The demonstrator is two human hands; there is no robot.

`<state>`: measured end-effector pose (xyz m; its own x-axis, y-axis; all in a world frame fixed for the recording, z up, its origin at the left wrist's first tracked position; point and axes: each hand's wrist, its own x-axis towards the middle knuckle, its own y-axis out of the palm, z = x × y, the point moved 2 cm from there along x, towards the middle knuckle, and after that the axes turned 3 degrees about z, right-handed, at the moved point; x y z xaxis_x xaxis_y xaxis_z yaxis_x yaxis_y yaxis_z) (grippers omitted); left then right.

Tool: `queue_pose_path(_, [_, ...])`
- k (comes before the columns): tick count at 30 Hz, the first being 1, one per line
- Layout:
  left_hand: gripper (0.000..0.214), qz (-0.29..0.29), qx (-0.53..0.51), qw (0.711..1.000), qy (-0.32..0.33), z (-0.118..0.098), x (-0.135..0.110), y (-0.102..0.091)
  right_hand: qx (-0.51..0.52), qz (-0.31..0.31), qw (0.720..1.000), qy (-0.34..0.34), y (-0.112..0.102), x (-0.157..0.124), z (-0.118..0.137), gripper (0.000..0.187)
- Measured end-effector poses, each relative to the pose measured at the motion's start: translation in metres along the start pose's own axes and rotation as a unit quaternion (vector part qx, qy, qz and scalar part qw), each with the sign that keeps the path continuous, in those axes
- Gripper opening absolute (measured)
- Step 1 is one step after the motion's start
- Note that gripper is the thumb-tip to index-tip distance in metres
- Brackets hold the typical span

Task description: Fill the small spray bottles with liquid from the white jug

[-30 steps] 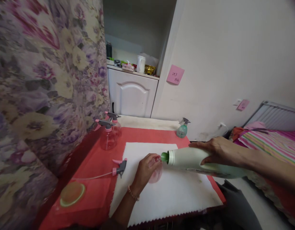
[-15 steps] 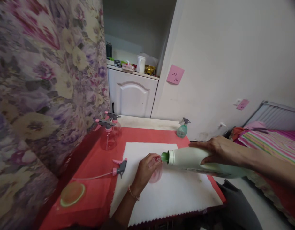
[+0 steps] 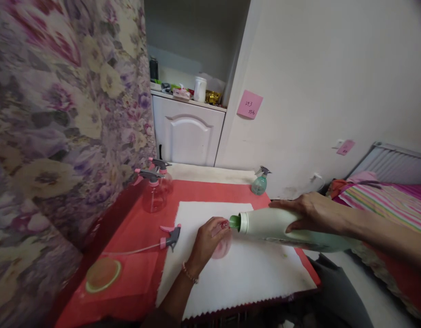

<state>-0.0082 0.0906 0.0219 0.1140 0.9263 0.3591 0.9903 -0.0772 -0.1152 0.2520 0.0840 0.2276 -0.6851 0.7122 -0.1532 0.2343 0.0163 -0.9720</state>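
Note:
My right hand grips a large pale green bottle, tipped on its side with its green neck pointing left. The neck meets the mouth of a small clear pink bottle that my left hand holds upright on a white cloth. A detached pink and grey spray head with a thin white tube lies on the red table left of the cloth.
Two pink spray bottles stand at the table's back left beside a floral curtain. A teal spray bottle stands at the back right. A round lid lies front left. A white cabinet stands behind, a striped bed to the right.
Both hands and both bottles stay almost in place. The view has shifted slightly.

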Motion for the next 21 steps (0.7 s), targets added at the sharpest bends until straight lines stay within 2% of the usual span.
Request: queue_pose_path(21, [0.018,-0.002,0.004,1.0,0.001,-0.003,-0.0006,-0.0008,-0.016,-0.002,1.0,-0.008,-0.0035,0.0003,0.0017,0.056])
